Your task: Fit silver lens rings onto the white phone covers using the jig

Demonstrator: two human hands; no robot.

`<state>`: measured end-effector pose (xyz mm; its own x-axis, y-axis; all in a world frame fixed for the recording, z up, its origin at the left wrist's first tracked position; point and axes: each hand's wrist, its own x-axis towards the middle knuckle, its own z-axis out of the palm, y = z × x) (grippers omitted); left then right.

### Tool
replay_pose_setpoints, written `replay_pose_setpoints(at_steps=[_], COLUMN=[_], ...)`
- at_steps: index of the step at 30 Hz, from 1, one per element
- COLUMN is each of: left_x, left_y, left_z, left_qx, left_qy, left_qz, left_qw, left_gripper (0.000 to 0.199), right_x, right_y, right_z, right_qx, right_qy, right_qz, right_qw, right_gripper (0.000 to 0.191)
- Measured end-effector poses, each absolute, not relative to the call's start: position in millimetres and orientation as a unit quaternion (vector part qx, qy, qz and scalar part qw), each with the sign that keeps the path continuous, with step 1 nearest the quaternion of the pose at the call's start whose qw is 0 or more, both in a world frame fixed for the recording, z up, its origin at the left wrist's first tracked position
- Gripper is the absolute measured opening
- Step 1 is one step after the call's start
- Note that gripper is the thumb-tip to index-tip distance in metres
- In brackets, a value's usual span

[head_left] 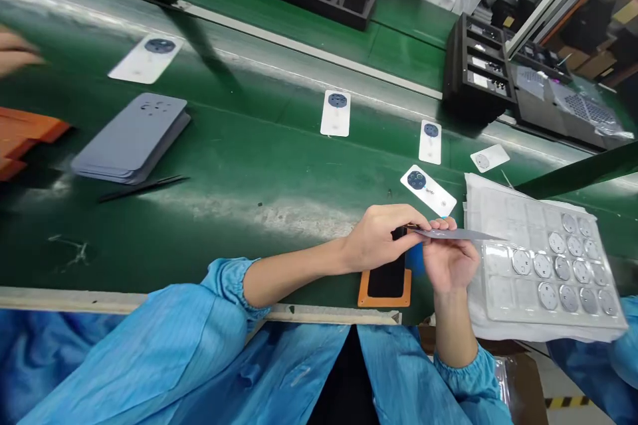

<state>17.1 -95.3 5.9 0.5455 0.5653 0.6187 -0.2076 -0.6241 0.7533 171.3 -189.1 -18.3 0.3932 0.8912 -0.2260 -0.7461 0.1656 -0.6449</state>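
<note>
A thin grey phone back panel (463, 234) is held almost edge-on above the bench, with small holes near its left end. My right hand (451, 259) grips it from below, fingers curled at its far edge. My left hand (389, 236) pinches at the panel's left end; a small dark bit shows by the fingertips, too small to name. Beneath my left hand lies an orange fixture (383, 300) with a black pad (386, 279), partly covered. Right of my hands sits a clear plastic tray (503, 292) holding several round silver discs (547, 295).
Several white phone panels with round camera areas, one (428, 190) near my hands, lie across the green bench (239, 153). At left are a stack of grey panels (134, 133), black tweezers (142, 189), orange blocks (24, 136) and another person's hand (17, 53). Black bins (478, 66) stand behind.
</note>
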Motion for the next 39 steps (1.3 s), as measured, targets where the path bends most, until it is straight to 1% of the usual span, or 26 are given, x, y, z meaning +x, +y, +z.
replay_pose_setpoints(at_steps=[3, 6, 10, 13, 16, 18, 19, 22, 23, 25, 27, 30, 31, 33, 35, 36, 39], left_x=[17, 19, 21, 20, 17, 16, 17, 21, 22, 24, 23, 17, 16, 14, 14, 14, 15], left_y=[-93, -89, -89, -86, -73, -60, -53, -38, -36, -34, -34, -34, -33, -33, -31, -30, -19], left_z=[4, 4, 4, 5, 4, 0, -2, -13, -15, -18, -17, -12, -11, -11, -14, -15, -18], left_qx=[0.774, 0.776, 0.778, 0.775, 0.78, 0.778, 0.769, 0.71, 0.688, 0.655, 0.644, 0.67, 0.686, 0.715, 0.722, 0.716, 0.671], left_qy=[0.082, 0.067, 0.058, 0.066, 0.113, 0.162, 0.181, 0.183, 0.173, 0.165, 0.162, 0.144, 0.136, 0.128, 0.139, 0.155, 0.229], left_qz=[0.503, 0.518, 0.525, 0.526, 0.486, 0.423, 0.385, 0.297, 0.287, 0.292, 0.305, 0.321, 0.322, 0.317, 0.308, 0.304, 0.299], left_qw=[0.376, 0.354, 0.341, 0.345, 0.378, 0.435, 0.477, 0.612, 0.644, 0.677, 0.682, 0.654, 0.638, 0.61, 0.604, 0.608, 0.638], left_gripper=[0.007, 0.011, 0.013, 0.009, 0.006, 0.007, 0.006, 0.016, 0.019, 0.021, 0.019, 0.017, 0.016, 0.016, 0.017, 0.018, 0.028], right_x=[172, 171, 167, 165, 168, 172, 173, 174, 173, 171, 169, 167, 166, 165, 163, 163, 164], right_y=[-188, -185, -178, -174, -174, -177, -179, -183, -183, -182, -177, -167, -163, -156, -148, -143, -114], right_z=[-12, -10, -12, -12, -7, -2, 0, 9, 12, 17, 19, 18, 16, 13, 10, 8, 7], right_qx=[-0.334, -0.331, -0.322, -0.331, -0.375, -0.424, -0.449, -0.496, -0.5, -0.511, -0.54, -0.597, -0.603, -0.592, -0.582, -0.588, -0.62], right_qy=[-0.076, -0.06, -0.048, -0.062, -0.126, -0.194, -0.237, -0.372, -0.411, -0.463, -0.49, -0.533, -0.555, -0.602, -0.623, -0.619, -0.552], right_qz=[0.542, 0.549, 0.576, 0.571, 0.519, 0.455, 0.421, 0.349, 0.338, 0.309, 0.263, 0.182, 0.165, 0.146, 0.137, 0.134, 0.167], right_qw=[0.768, 0.765, 0.75, 0.749, 0.757, 0.759, 0.752, 0.703, 0.683, 0.655, 0.631, 0.572, 0.548, 0.516, 0.504, 0.504, 0.532], right_gripper=[0.014, 0.016, 0.019, 0.017, 0.013, 0.009, 0.009, 0.026, 0.031, 0.035, 0.035, 0.035, 0.033, 0.021, 0.007, 0.004, 0.013])
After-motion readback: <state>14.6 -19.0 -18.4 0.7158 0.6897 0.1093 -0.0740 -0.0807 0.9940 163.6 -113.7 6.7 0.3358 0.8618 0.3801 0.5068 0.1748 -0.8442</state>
